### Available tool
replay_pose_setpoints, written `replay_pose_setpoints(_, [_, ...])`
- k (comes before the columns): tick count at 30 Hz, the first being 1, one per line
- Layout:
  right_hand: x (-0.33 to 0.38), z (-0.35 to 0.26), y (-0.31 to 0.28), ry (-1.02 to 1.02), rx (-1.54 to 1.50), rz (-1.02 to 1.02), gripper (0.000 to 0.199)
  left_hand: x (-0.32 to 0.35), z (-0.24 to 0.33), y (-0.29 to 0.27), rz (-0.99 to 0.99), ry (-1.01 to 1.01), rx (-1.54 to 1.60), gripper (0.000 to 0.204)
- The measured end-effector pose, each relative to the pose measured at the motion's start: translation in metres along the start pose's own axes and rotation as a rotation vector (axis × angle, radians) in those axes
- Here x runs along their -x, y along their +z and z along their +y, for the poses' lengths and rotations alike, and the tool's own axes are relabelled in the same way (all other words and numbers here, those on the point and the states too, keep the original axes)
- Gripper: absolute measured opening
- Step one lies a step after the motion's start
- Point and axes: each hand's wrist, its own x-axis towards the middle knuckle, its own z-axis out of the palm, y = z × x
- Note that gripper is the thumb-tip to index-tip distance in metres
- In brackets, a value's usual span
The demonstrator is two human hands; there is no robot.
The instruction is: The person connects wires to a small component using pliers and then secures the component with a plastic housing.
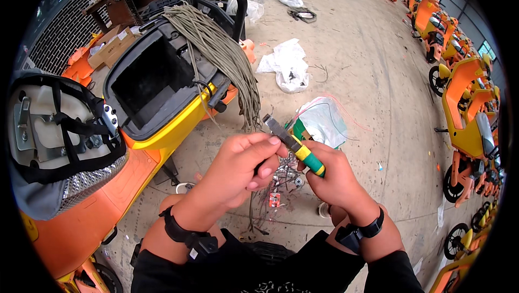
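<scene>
Head view: right hand [335, 177] fist-closed round yellow-green pliers [294, 146], nose up-left. Left hand [238, 171] curled, pinching something small at plier jaws; item hidden. Tangled wires [273, 195] on floor beneath. Risk: fingertips close to jaws, slip could nip them.

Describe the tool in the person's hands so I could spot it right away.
Start at the orange scooter with its open black seat box, then look right to the two hands in the middle. The right hand grips pliers: dark jaws, and yellow-and-green handles unlike anything nearby.
</scene>
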Motion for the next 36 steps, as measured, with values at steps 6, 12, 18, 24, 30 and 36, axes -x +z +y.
replay_pose_setpoints(6, [-0.005,0.011,0.001,-0.094,-0.058,-0.021,0.027,0.0,-0.012,-0.005,-0.238,-0.137,0.443,0.023])
replay_pose_setpoints(12, [-0.002,-0.012,-0.001,0.052,0.036,-0.003,0.026,-0.006,-0.004,-0.001,0.016,0.076,-0.036,0.021])
replay_pose_setpoints(18, [0.004,-0.015,0.004,0.254,0.078,-0.029,0.015,-0.018,-0.028,-0.004,0.538,0.839,-1.292,0.011])
replay_pose_setpoints(24, [0.006,-0.025,0.003,0.366,-0.019,-0.039,0.01,-0.022,-0.024,-0.005,0.583,1.101,-1.505,0.011])
replay_pose_setpoints(30, [0.009,-0.027,-0.002,0.371,-0.011,-0.04,0.01,-0.024,-0.028,-0.003,0.528,0.956,-1.406,0.01])
replay_pose_setpoints(36, [0.014,-0.021,-0.005,0.267,0.022,-0.013,0.016,-0.016,-0.012,0.002,0.228,0.255,-0.511,0.021])
